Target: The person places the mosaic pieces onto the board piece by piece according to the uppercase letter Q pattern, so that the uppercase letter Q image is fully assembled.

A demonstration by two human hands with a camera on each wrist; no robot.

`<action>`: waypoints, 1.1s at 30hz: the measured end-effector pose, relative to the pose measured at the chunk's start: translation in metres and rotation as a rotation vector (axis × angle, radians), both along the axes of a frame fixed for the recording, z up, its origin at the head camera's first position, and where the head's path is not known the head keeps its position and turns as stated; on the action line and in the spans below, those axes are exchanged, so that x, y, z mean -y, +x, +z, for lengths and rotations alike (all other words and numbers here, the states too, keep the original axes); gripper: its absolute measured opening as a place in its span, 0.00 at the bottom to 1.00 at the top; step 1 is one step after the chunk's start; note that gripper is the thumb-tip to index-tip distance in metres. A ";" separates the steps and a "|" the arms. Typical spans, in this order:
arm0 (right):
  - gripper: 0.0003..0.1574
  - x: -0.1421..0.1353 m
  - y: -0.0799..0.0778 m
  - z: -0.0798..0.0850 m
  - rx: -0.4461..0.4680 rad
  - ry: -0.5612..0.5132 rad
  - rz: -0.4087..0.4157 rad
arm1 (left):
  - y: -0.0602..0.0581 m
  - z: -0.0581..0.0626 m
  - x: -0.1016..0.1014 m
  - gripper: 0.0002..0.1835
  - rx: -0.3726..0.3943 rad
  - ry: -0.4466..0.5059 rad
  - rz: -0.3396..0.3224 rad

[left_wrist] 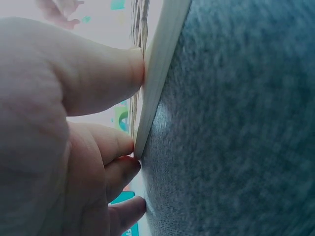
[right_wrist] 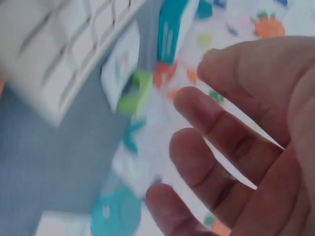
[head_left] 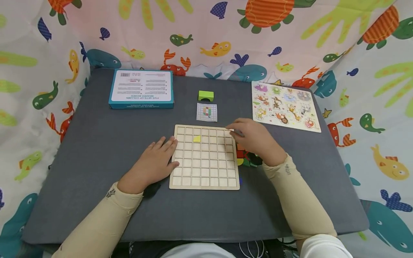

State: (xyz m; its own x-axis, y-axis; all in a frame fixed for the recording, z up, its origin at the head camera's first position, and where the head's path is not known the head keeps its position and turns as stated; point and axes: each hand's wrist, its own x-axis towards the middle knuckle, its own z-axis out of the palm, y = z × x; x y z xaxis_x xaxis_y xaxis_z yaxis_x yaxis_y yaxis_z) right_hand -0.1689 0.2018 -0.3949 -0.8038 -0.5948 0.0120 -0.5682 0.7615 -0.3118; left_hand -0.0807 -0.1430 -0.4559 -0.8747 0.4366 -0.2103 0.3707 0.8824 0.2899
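Observation:
A wooden grid board (head_left: 196, 172) lies on the grey table, with one yellow tile (head_left: 196, 138) in its upper rows. My left hand (head_left: 154, 166) rests at the board's left edge, its fingers spread and extended; the left wrist view shows the thumb and fingertips touching the pale board edge (left_wrist: 158, 69). Over the board's upper right corner is my right hand (head_left: 258, 141). In the right wrist view the right fingers (right_wrist: 197, 152) are loosely bent and apart, with nothing between them. Red, yellow and green pieces (head_left: 240, 154) lie beside the board's right edge, partly hidden by the right hand.
Behind the board lie a small card with a coloured grid pattern (head_left: 207, 113) and a green arched block (head_left: 205, 95). A blue and white box (head_left: 141, 89) stands back left. An animal picture board (head_left: 285, 107) lies back right. Patterned cloth (head_left: 193, 36) surrounds the table.

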 end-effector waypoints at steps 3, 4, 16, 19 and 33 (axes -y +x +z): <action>0.17 -0.031 0.005 0.003 0.010 0.031 -0.071 | 0.000 0.000 -0.001 0.43 0.003 0.000 0.001; 0.16 -0.039 0.007 0.001 0.017 0.045 -0.083 | 0.000 0.001 0.000 0.43 0.007 0.001 0.003; 0.08 -0.065 0.048 -0.041 0.051 0.155 -0.108 | -0.001 0.000 -0.002 0.43 0.007 -0.003 0.011; 0.08 -0.066 0.055 -0.044 -0.005 0.138 -0.126 | -0.001 -0.002 -0.003 0.43 0.008 -0.009 0.009; 0.11 -0.063 0.061 -0.044 0.015 0.149 -0.191 | 0.001 0.003 -0.003 0.42 -0.002 -0.012 -0.007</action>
State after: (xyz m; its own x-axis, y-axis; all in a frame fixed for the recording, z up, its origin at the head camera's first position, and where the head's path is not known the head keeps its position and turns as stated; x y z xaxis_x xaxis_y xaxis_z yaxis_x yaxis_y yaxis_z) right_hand -0.1077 0.2652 -0.4388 -0.9014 -0.4260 -0.0774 -0.4053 0.8932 -0.1949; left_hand -0.0795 -0.1397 -0.4533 -0.8723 0.4399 -0.2135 0.3773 0.8833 0.2783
